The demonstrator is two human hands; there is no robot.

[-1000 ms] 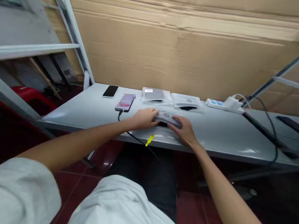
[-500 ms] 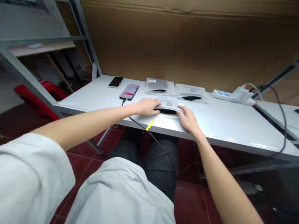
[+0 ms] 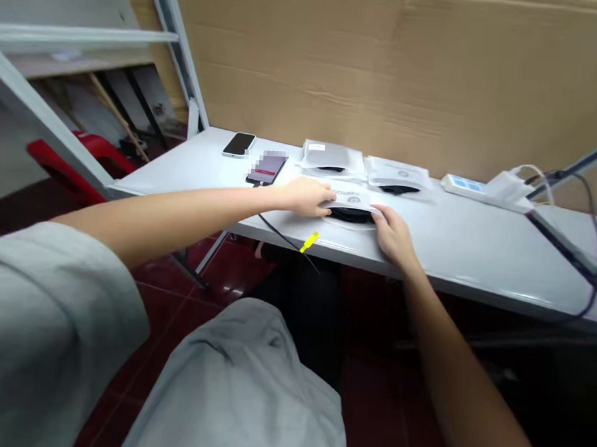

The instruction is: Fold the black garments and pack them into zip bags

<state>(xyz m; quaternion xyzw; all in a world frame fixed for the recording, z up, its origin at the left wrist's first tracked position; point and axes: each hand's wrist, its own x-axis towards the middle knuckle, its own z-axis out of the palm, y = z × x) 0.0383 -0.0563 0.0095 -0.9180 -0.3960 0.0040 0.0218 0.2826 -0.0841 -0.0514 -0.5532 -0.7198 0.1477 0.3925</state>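
A frosted white plastic bag (image 3: 349, 194) with dark print lies near the front edge of the table, and something black (image 3: 351, 215) shows at its near-side opening. My left hand (image 3: 308, 197) grips the bag's left side, thumb low and fingers on top. On the opposite side, my right hand (image 3: 393, 232) pinches the right corner, fingers curled around the edge. Behind it lie two similar bags, a left bag (image 3: 332, 157) with a small white label and a right bag (image 3: 397, 174); both show black contents. What the black contents are, I cannot tell.
A phone (image 3: 267, 168) with a lit screen has a black cable (image 3: 278, 232) with a yellow tag (image 3: 309, 241) hanging over the table edge. Another phone (image 3: 239, 144) lies behind it. A white power strip (image 3: 463, 186) with a plugged-in adapter is at right. Cardboard (image 3: 306, 70) backs the table.
The bag's near opening gapes a little wider, with more of the black contents showing. Both hands keep hold of its sides. The head view has shifted slightly.
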